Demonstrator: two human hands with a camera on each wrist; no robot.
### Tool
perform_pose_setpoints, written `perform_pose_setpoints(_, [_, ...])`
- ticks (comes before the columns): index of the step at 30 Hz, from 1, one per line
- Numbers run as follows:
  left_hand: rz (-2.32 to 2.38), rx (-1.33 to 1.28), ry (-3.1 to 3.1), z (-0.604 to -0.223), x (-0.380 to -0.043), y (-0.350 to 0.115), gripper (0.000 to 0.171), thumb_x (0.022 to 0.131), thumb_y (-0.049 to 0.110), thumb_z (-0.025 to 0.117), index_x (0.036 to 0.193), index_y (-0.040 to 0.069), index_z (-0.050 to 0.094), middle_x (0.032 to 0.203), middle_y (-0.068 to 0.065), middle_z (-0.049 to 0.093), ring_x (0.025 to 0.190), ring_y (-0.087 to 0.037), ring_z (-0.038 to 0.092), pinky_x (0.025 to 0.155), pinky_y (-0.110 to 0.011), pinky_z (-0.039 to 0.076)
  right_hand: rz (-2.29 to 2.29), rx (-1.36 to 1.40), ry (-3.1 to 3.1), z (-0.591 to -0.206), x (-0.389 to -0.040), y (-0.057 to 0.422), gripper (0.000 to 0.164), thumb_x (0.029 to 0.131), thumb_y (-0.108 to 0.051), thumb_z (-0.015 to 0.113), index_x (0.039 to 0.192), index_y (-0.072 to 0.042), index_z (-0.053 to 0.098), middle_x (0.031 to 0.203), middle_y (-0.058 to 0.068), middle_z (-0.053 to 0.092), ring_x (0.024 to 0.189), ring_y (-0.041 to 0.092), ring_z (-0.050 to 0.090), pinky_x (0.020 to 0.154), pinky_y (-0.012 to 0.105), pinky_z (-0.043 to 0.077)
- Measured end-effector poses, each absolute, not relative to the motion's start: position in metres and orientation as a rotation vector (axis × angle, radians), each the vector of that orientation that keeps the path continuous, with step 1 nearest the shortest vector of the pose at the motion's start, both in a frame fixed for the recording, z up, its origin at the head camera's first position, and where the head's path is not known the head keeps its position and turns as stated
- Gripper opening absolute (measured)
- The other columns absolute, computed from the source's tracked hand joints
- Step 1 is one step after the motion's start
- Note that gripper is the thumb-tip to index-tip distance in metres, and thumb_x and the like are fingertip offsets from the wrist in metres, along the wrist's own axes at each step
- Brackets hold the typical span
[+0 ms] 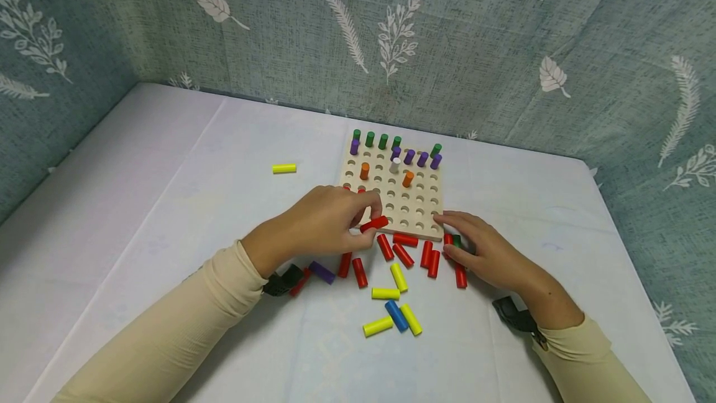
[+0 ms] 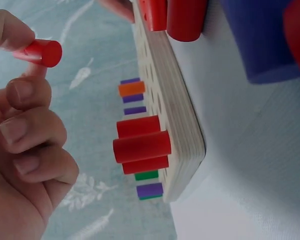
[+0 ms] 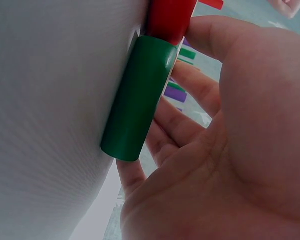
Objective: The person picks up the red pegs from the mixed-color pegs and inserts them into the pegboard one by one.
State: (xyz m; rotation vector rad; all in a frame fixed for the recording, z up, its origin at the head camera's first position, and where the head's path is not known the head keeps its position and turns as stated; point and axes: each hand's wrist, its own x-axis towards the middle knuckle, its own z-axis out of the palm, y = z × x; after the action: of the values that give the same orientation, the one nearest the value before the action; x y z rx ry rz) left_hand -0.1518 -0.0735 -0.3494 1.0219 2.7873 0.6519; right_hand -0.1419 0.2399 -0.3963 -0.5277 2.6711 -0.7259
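Left hand (image 1: 321, 222), centre frame, pinches a red peg (image 1: 374, 224) by the pegboard's (image 1: 397, 201) lower edge; right hand (image 1: 486, 252), fingers loosely spread, at its lower-right corner. Filling looks partial: green pegs (image 1: 383, 141) and purple pegs (image 1: 409, 157) stand up top; loose pegs (image 1: 385, 293) remain below.

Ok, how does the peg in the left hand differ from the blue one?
Colour: the held peg is red, the other peg blue. The held peg is pinched in the left hand, off the table; the other peg lies flat on the table. Both are cylindrical, and neither stands in the board.
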Motion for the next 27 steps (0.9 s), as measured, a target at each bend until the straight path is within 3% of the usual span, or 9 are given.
perform_pose_setpoints(19, [0.839, 0.998, 2.907, -0.343, -0.155, -0.084, 0.017, 0.086, 0.026, 0.069, 0.100, 0.019, 0.063, 0.087, 0.006, 0.062, 0.064, -0.009, 0.050, 0.059, -0.025, 0.045, -0.761, -0.546, 2.674, -0.400, -0.142, 0.242, 0.057, 0.096, -0.021, 0.065, 0.150, -0.024, 0.045, 0.156, 0.013, 0.040, 0.144, 0.039, 0.034, 0.112, 0.063, 0.033])
perform_pose_setpoints(27, [0.834, 0.949, 2.921, -0.343, -0.160, -0.086, 0.015, 0.085, 0.026, 0.072, 0.096, 0.019, 0.064, 0.083, 0.007, 0.068, 0.069, -0.008, 0.055, 0.063, -0.026, 0.047, -0.758, -0.569, 2.686, -0.398, -0.141, 0.242, 0.055, 0.097, -0.022, 0.065, 0.149, -0.023, 0.047, 0.155, 0.013, 0.041, 0.143, 0.040, 0.035, 0.111, 0.065, 0.033])
